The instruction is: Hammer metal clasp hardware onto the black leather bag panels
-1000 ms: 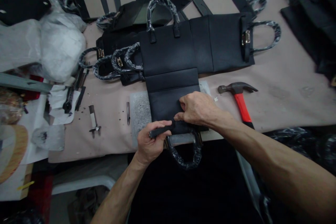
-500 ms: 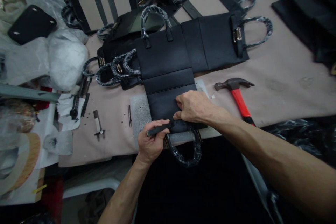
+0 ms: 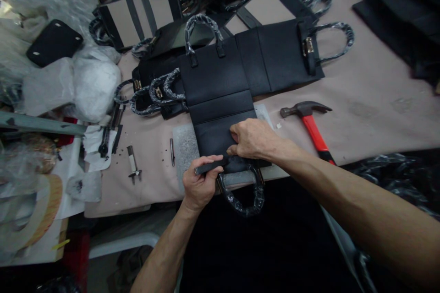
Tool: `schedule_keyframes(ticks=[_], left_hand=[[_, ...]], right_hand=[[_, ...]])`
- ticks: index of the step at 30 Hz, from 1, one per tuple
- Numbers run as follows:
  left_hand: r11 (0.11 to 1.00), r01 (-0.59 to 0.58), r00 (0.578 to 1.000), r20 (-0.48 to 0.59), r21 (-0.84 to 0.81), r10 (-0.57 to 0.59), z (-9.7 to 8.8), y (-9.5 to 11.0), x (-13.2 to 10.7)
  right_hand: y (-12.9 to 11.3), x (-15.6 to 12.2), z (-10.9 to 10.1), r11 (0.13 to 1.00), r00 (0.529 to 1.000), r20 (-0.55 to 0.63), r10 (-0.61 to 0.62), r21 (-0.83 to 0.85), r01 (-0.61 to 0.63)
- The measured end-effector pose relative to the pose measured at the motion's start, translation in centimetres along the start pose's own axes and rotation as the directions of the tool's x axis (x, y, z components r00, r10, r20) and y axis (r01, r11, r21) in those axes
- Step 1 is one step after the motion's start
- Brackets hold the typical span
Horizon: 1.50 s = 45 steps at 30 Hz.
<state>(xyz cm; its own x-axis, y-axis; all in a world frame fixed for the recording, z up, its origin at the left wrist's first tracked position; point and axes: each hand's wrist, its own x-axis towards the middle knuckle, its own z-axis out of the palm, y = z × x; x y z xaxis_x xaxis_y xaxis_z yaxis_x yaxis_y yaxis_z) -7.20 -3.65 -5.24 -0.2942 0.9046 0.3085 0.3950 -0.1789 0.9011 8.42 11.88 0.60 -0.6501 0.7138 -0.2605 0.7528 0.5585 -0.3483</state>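
Observation:
A black handbag (image 3: pixel 220 135) lies opened out flat in front of me, its near end over a speckled stone slab (image 3: pixel 185 149). My left hand (image 3: pixel 199 183) grips a short black strap (image 3: pixel 209 165) between thumb and fingers at the bag's near edge. My right hand (image 3: pixel 252 139) is closed low over the panel beside the strap's inner end, thumb and finger bent together. Whatever its fingertips pinch is too small or hidden to make out. A plastic-wrapped handle (image 3: pixel 245 210) hangs over the table's front edge just below both hands.
A claw hammer (image 3: pixel 311 123) with a red grip lies to the right. On the left are a thin metal punch (image 3: pixel 172 152) and a metal tool (image 3: pixel 132 165) with prongs. More black bags (image 3: pixel 285 55) with wrapped handles lie behind. Plastic bags (image 3: pixel 96 84) crowd the left.
The view has swung slightly, so the table's left side sits a little further right. Both hands keep nearly the same grip and place on the bag.

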Motion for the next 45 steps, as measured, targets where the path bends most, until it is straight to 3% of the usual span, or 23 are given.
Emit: schedule_keyframes(ticks=[11, 21, 37, 45], left_hand=[[0.999, -0.042, 0.999, 0.001, -0.012, 0.042, 0.1, -0.2, -0.1], [0.972, -0.232, 0.973, 0.015, 0.039, 0.232, 0.2, 0.0, -0.4], [0.959, -0.275, 0.961, 0.043, 0.068, 0.273, 0.5, 0.0, -0.2], [0.930, -0.323, 0.947, 0.060, 0.175, 0.317, 0.6, 0.2, -0.1]], right_hand=[[0.0, -0.2, 0.0, 1.000, 1.000, -0.007, 0.011, 0.026, -0.011], [0.7, 0.7, 0.9, 0.997, 0.998, 0.036, 0.050, 0.052, -0.052], [0.7, 0.6, 1.0, 0.995, 0.999, 0.024, 0.047, 0.082, -0.049], [0.5, 0.3, 0.4, 0.997, 0.999, 0.012, 0.031, 0.076, -0.032]])
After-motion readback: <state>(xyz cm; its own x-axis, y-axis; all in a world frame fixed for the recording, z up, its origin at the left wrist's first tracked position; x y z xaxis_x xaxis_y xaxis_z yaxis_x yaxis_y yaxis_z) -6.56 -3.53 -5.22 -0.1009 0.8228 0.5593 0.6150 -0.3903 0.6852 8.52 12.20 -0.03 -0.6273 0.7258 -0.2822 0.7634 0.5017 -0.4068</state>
